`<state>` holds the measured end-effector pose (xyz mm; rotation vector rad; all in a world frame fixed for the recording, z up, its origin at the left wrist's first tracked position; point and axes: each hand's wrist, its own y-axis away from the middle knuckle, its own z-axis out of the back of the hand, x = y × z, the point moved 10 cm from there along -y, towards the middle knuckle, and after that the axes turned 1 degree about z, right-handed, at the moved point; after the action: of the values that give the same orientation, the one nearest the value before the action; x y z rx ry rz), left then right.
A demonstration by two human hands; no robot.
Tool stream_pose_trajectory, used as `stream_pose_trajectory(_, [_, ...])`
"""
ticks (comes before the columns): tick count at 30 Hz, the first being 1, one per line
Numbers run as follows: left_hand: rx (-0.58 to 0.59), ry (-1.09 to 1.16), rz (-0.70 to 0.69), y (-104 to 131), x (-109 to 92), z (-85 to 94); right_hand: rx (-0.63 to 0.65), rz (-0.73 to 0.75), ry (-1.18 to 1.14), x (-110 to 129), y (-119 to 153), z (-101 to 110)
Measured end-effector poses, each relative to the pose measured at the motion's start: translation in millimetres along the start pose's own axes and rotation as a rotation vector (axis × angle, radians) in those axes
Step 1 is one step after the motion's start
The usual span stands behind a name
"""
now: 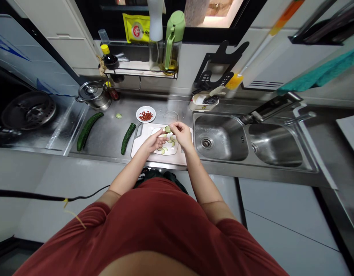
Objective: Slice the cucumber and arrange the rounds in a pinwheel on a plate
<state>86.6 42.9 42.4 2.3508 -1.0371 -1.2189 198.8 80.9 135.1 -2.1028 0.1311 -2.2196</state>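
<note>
Over a white plate (171, 151), my left hand (155, 142) and my right hand (181, 134) meet at a small cucumber piece (167, 129). My right thumb and fingers pinch it from the right. The left thumb and forefinger close on its other side, while the other left fingers are loosely curled. Thin pale-green cucumber slices (164, 150) lie spread on the plate. Under the plate is a light cutting board (136, 153) with a grey handle. To its left rest a cut length of cucumber (127, 138) and a longer whole cucumber (89, 131).
Behind the board stands a white dish (139, 115) of chopped red chilli. A cucumber end (118, 115) lies on the steel counter. A lidded pot (94, 96) and frying pan (28, 111) are at left, a double sink (219, 138) at right. A shelf (130, 71) holds bottles.
</note>
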Motion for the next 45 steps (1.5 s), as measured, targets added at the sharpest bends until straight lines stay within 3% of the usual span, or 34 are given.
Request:
stream_pose_trajectory(5, [0.181, 0.24, 0.187, 7, 17, -31.5, 0.009, 0.003, -0.009, 4, 1, -1])
stream_pose_trajectory(13, [0.207, 0.335, 0.114, 20, -9, -45.4, 0.089, 0.049, 0.016, 13, 4, -7])
stream_pose_trajectory(29, [-0.056, -0.124, -0.312, 29, -59, -10.4, 0.142, 0.035, 0.061, 18, 2, -15])
stream_pose_trajectory(38, [-0.202, -0.43, -0.676, 50, -91, -20.4, 0.111, 0.027, 0.046, 15, 0, -14])
stream_pose_trajectory(45, [-0.314, -0.642, -0.811, 64, -100, -27.3, 0.114, -0.002, 0.062, 10, -3, -14])
